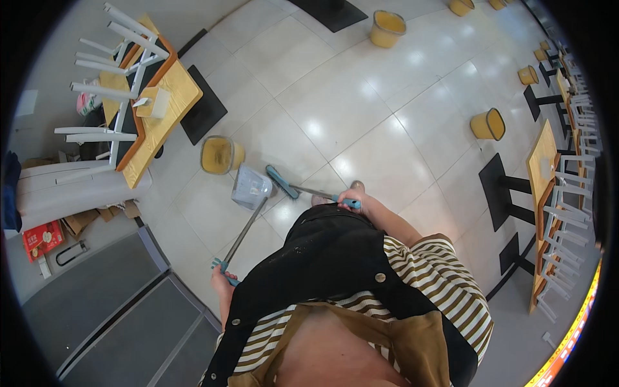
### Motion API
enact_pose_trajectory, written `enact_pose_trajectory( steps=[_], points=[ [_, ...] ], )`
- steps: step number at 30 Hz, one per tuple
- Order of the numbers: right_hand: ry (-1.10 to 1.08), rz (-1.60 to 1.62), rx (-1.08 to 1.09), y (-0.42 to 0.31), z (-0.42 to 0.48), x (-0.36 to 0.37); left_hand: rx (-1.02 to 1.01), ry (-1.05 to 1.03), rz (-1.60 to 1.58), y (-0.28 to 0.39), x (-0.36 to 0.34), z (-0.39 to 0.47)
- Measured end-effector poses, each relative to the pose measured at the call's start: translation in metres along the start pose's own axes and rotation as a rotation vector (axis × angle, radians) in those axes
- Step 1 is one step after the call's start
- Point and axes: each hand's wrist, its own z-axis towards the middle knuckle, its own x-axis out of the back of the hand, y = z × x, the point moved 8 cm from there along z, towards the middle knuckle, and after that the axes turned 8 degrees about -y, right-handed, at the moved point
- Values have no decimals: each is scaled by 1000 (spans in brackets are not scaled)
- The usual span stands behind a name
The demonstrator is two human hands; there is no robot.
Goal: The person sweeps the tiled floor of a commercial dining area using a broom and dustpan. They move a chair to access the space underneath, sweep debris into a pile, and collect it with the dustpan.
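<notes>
My left hand [223, 280] grips the blue handle of a long-handled dustpan. Its grey-white plastic pan [250, 187] is low over the floor, beside a yellow waste bin [222, 155]; I cannot tell whether the two touch. A metal shaft [245, 231] joins pan and handle. In my right hand [354, 199] is the blue grip of a broom, whose blue head [282, 182] with dark bristles lies just right of the pan. The broom's thin metal shaft [312, 190] runs between head and hand. Part of my shoes shows under the right hand.
Upturned white-legged chairs [138, 60] rest on a wooden table [167, 116] at left, alongside a tissue box [154, 102]. More tables with chairs [544, 179] line the right. Yellow bins [487, 124] stand on the tiled floor [333, 111]. Glass doors [101, 300] are at lower left.
</notes>
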Motion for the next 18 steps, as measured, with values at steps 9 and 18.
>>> enact_pose_trajectory(
  steps=[9,18],
  points=[
    [180,277,344,-91,-147,105,121,100,-115,-32,0,3],
    [474,170,493,-197,-248,199,132,163,-203,-28,-60,-22]
  ],
)
